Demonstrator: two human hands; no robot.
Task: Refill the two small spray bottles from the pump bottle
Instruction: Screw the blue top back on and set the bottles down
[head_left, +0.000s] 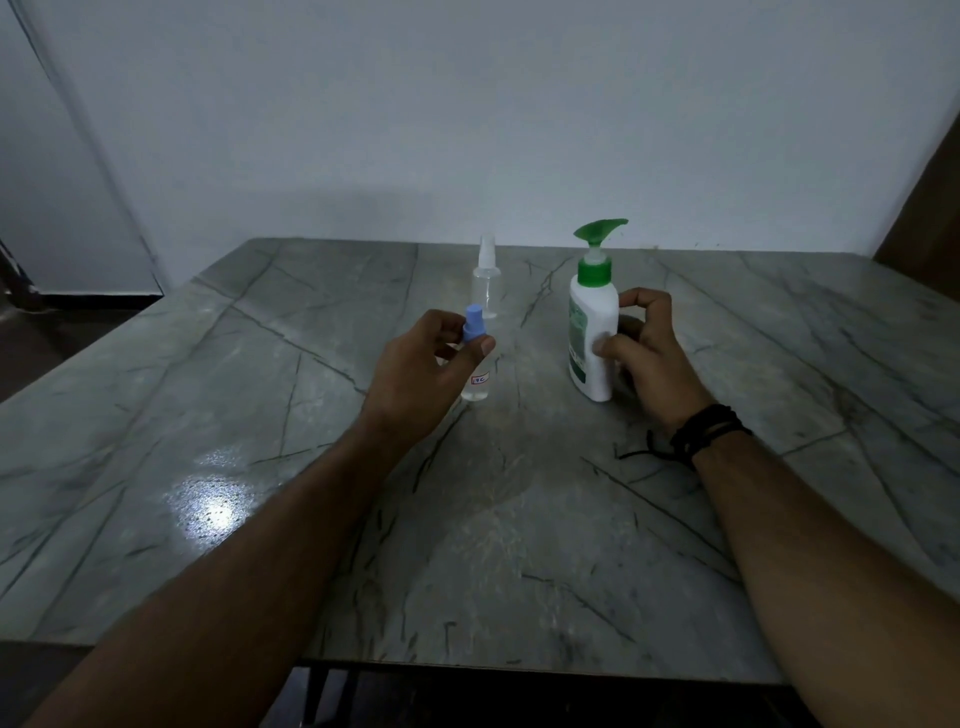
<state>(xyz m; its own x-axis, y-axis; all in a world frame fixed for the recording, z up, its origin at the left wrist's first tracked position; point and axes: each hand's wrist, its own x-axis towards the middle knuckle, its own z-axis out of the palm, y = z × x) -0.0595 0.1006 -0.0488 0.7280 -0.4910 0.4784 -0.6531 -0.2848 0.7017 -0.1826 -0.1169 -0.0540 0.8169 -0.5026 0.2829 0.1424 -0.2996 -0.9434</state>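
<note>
A white pump bottle (592, 332) with a green pump head stands upright on the marble table (260, 415). My right hand (644, 358) grips its lower body from the right side. My left hand (421, 374) is closed around the upper part of a small clear spray bottle (479, 382) with a blue cap, which stands on the table; thumb and fingers pinch just under the cap. A second small clear spray bottle (487, 283) with a clear cap stands upright farther back, apart from both hands.
The table's far edge meets a pale wall (467, 130). Its left edge drops to a dark floor (62, 332). A brown surface (930, 218) shows at the far right. A black cord bracelet (706, 431) sits on my right wrist.
</note>
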